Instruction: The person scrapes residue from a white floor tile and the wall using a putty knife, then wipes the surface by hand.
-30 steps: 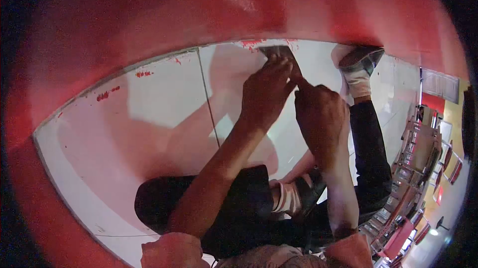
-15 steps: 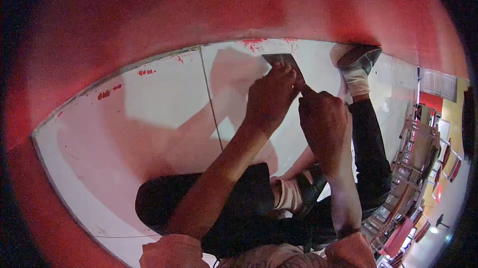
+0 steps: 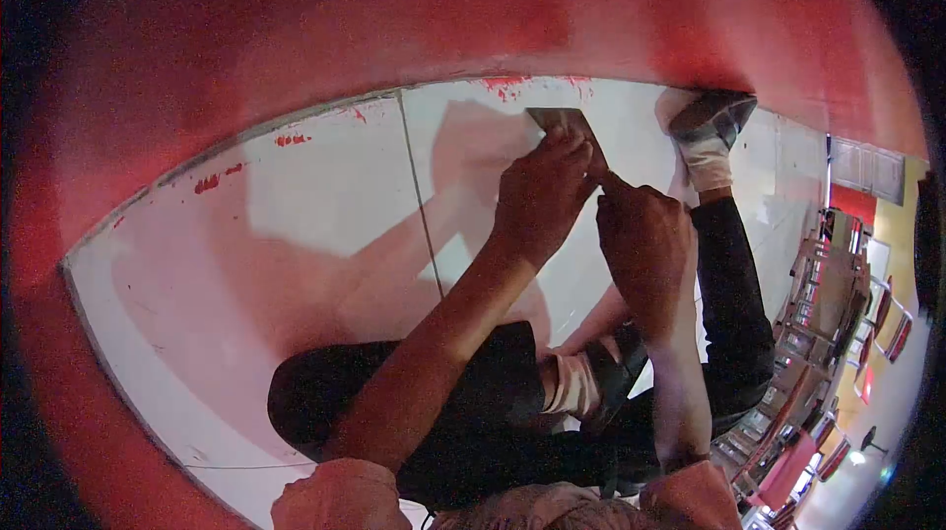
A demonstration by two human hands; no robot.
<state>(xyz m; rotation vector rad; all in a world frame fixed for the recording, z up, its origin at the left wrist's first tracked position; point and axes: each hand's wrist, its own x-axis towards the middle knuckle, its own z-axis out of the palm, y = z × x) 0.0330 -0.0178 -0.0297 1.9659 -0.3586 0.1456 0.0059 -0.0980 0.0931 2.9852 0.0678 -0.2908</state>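
A dark flat scraper (image 3: pixel 566 117) lies low over the white floor, its wide edge facing the base of the red wall. My left hand (image 3: pixel 548 183) presses on the blade with its fingers bunched together. Behind it, to the right, my right hand (image 3: pixel 645 244) is wrapped around the handle end, which is mostly hidden in the fist. Just beyond the blade's edge, red paint smears (image 3: pixel 506 87) mark the floor along the wall.
The red wall (image 3: pixel 414 8) curves around in front and to the left. More red spots (image 3: pixel 207 183) dot the floor tiles (image 3: pixel 325 205). My shod foot (image 3: pixel 711 121) rests against the wall at the right. Stacked furniture (image 3: pixel 813 303) stands far right.
Both hands and the scraper have shifted slightly to the right, keeping the same hold. My legs and feet stay in place.
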